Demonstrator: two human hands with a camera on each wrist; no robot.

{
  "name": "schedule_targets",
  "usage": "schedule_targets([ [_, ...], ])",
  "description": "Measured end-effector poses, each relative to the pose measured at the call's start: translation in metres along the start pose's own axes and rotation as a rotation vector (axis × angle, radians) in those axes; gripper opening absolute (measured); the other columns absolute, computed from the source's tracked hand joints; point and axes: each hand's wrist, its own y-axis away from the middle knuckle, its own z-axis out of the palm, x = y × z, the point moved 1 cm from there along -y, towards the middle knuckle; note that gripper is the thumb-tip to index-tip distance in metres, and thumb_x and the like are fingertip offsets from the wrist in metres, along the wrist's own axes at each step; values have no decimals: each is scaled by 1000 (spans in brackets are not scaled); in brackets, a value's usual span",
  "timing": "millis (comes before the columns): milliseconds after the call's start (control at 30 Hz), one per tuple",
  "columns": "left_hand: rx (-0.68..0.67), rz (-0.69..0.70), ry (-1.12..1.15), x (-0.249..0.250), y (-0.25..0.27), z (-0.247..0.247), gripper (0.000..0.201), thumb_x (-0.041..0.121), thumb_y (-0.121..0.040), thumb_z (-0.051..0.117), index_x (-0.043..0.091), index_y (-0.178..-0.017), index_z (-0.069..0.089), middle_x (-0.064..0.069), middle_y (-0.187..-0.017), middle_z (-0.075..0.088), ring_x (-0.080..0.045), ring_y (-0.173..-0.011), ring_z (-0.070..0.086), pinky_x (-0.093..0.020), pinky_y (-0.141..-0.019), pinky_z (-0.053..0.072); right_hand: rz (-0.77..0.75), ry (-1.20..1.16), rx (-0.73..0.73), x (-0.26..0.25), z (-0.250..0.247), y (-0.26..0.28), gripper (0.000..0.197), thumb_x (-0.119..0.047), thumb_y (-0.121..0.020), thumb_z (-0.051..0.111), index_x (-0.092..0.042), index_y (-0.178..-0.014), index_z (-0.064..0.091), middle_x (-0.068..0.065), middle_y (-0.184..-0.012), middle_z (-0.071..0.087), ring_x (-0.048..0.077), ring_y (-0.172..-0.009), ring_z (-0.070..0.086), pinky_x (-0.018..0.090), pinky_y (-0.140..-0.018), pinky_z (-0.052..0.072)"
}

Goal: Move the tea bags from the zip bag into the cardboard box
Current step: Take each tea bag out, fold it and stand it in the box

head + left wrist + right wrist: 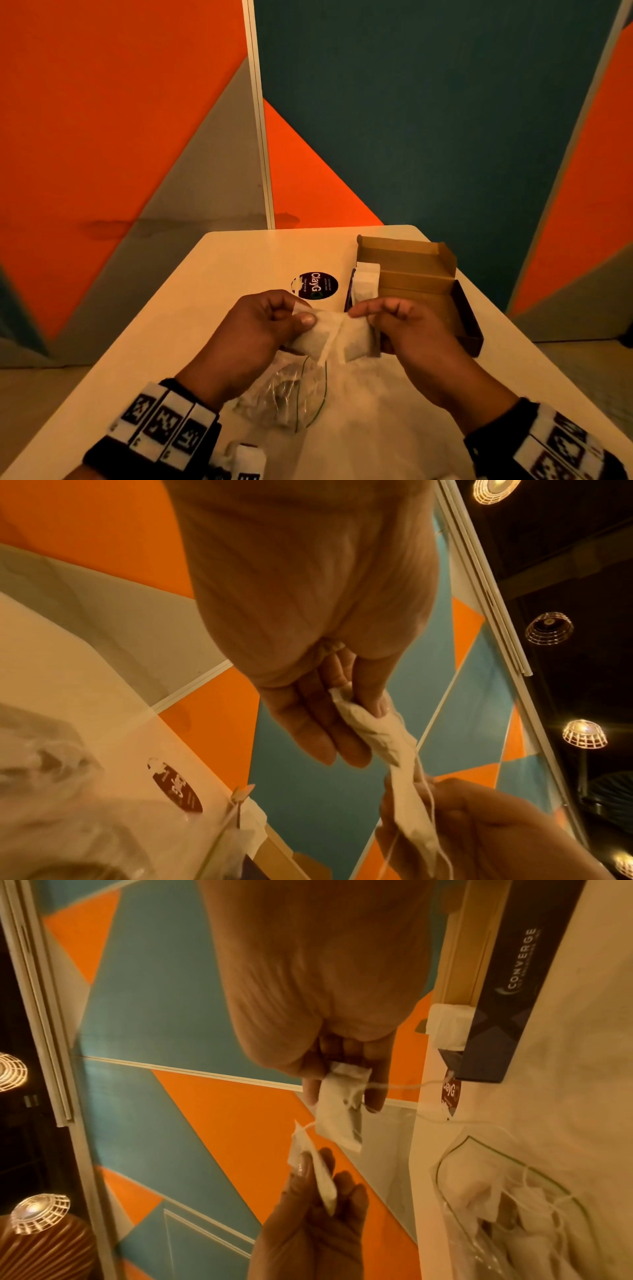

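Note:
Above the clear zip bag (294,394), each hand holds one white tea bag, and the two bags touch and are joined by strings. My left hand (301,317) pinches the left tea bag (310,339) between thumb and fingers, as the left wrist view shows (369,729). My right hand (363,313) pinches the right tea bag (358,341), seen closer in the right wrist view (339,1115). The zip bag (514,1204) lies open on the table with several tea bags inside. The cardboard box (418,284) stands open at the far right, with one tea bag (366,281) at its left end.
The white table (212,291) carries a round dark sticker (317,286) left of the box. The box has a dark printed outer wall (507,988). Orange, teal and grey wall panels (137,120) stand right behind the table's far edge.

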Motion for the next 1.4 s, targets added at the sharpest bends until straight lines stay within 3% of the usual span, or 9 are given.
schedule_targets([
  [133, -38, 12, -222, 13, -2, -9, 8, 12, -89, 70, 5, -91, 74, -15, -81, 75, -30, -70, 71, -43, -68, 59, -24, 125, -36, 0, -2, 4, 36, -15, -101, 52, -29, -83, 79, -24, -87, 72, 3, -92, 64, 13, -65, 50],
  [233, -83, 58, -472, 27, -8, -9, 6, 21, -88, 72, 17, -86, 76, -3, -78, 76, -16, -69, 72, -32, -68, 58, -134, 308, -95, -3, 3, 8, 15, -42, -88, 65, -35, -94, 78, -22, -84, 72, -5, -80, 65, 13, -66, 48],
  [300, -99, 127, -702, 35, -11, -4, 6, 29, -88, 72, 25, -86, 75, 6, -78, 75, -6, -69, 69, -26, -68, 55, -190, 473, -111, -1, 10, 7, 30, -55, -79, 70, -35, -100, 77, -23, -71, 65, -13, -67, 58, 12, -61, 41],
  [500, -189, 245, -1076, 53, -15, 2, 5, 37, -90, 68, 34, -88, 72, 15, -88, 72, 0, -78, 62, -23, -70, 51, -248, 614, -80, 3, 13, -2, 20, -42, -92, 65, -31, -104, 77, -22, -92, 70, -2, -82, 61, 22, -75, 52],
  [767, -417, 120, -1015, 54, -20, -14, 2, 33, -86, 73, 34, -84, 74, 18, -84, 73, 0, -77, 66, -24, -72, 52, -262, 606, -104, 4, -2, -5, 17, -40, -93, 63, -34, -103, 76, -24, -97, 71, -2, -91, 62, 26, -86, 55],
  [967, -449, 62, -649, 44, -17, -34, 7, 25, -87, 73, 19, -83, 75, -3, -84, 74, -17, -78, 69, -38, -78, 55, -242, 546, -142, 14, -8, -9, 15, -35, -92, 66, -33, -102, 77, -25, -95, 71, -3, -91, 64, 23, -86, 55],
  [1133, -479, 13, -707, 51, -16, -54, 8, 27, -86, 71, 21, -87, 75, -7, -88, 76, -27, -85, 72, -42, -83, 57, -199, 744, -156, 26, -20, -15, 19, -39, -94, 63, -34, -107, 75, -17, -107, 71, -2, -88, 60, 19, -84, 52],
  [1333, -407, -8, -912, 59, -17, -78, 57, 79, -62, 66, 29, -88, 73, 4, -85, 76, -21, -82, 71, -52, -83, 56, -102, 1004, -189, 23, -38, -11, 28, -41, -100, 51, -34, -120, 69, -11, -129, 63, 9, -107, 57, 21, -92, 41],
  [1400, -383, -12, -980, 58, -20, -83, 50, 78, -64, 65, 33, -86, 72, 8, -82, 75, -18, -80, 70, -47, -80, 57, -73, 983, -163, 23, -43, -12, 28, -40, -100, 52, -34, -122, 67, -12, -131, 61, 8, -108, 56, 20, -93, 40],
])
